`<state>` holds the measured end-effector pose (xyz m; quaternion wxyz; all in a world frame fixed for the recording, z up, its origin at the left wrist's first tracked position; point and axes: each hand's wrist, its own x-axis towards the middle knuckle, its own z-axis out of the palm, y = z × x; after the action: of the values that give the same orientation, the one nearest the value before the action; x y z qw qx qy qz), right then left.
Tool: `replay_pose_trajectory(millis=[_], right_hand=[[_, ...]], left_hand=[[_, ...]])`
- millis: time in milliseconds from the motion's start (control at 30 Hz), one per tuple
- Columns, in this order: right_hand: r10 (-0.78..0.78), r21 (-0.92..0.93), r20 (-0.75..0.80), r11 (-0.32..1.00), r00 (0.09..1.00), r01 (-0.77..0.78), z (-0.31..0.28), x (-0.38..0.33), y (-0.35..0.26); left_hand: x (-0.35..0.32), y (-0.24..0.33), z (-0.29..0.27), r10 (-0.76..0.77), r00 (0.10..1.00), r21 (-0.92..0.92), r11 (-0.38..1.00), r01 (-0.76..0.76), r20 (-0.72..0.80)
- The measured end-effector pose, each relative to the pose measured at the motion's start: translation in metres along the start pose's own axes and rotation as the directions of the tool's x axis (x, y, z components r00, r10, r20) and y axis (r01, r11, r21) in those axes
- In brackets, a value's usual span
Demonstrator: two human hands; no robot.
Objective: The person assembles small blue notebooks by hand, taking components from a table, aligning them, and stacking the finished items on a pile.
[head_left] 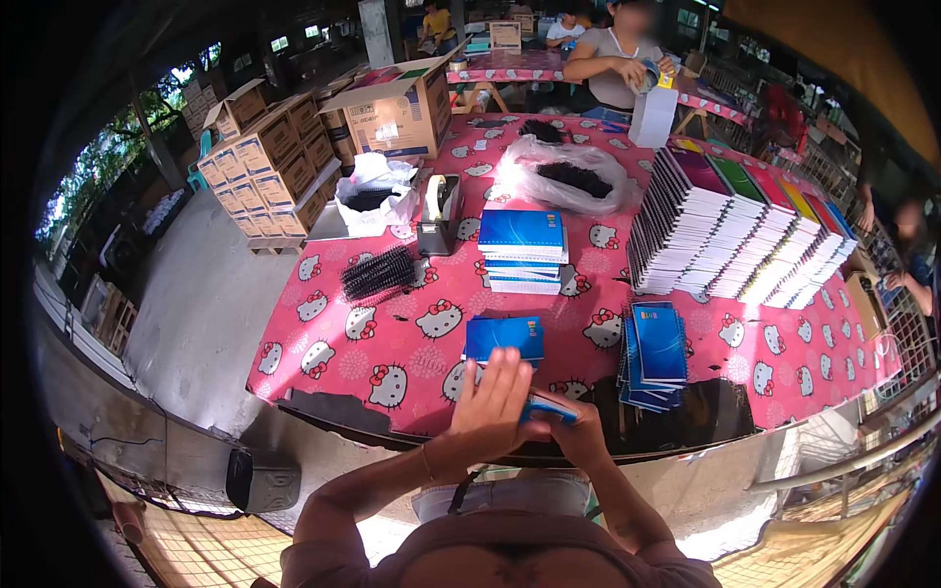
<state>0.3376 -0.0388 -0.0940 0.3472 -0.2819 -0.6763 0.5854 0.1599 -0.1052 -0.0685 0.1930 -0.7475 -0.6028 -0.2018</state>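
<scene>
Close to the table's near edge, my right hand (582, 431) grips a small blue notebook (555, 406), seen nearly edge-on. My left hand (491, 400) has its fingers stretched out flat beside that notebook; whether its palm touches it is hidden. Just beyond my left fingertips lies another blue notebook (504, 336) on the table. Farther back stands a stack of blue spiral notebooks (521, 235), its layers turned in different directions. To the right, a loose fanned pile of blue notebooks (660, 343) rests near the table edge.
A pink patterned cloth covers the table (431, 365). Black binding coils (378, 276), a tape dispenser (438, 218) and a white bag (376, 203) sit left. Tall coloured notebook stacks (730, 230) fill the right. A plastic bag (520, 176), cartons (397, 118) and a co-worker (613, 73) are beyond.
</scene>
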Motion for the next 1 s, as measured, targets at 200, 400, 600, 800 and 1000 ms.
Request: replay_pose_trajectory(millis=[200, 400, 600, 800, 1000], right_hand=[[-0.044, 0.021, -0.059, 0.999, 0.997, 0.045, 0.000, 0.004, 0.004], [0.063, -0.091, 0.139, 0.995, 0.988, -0.051, -0.007, 0.016, 0.033], [0.041, -0.107, 0.130, 0.994, 0.991, -0.027, -0.006, 0.012, 0.047], [0.036, -0.085, 0.096, 0.996, 0.995, -0.027, -0.004, 0.013, 0.045], [0.098, -0.177, 0.127, 0.981, 0.987, -0.075, -0.005, 0.012, 0.037]], left_hand=[[-0.036, 0.028, 0.006, 0.061, 0.997, -0.219, 0.974, -0.051, 0.038], [-0.003, -0.016, 0.013, 0.056, 0.998, -0.241, 0.968, -0.063, -0.032], [0.000, -0.018, 0.018, 0.086, 0.996, -0.298, 0.950, -0.089, -0.025], [0.005, -0.021, 0.018, 0.073, 0.996, -0.337, 0.938, -0.086, -0.051], [0.001, -0.025, 0.021, 0.093, 0.993, -0.288, 0.955, -0.068, 0.073]])
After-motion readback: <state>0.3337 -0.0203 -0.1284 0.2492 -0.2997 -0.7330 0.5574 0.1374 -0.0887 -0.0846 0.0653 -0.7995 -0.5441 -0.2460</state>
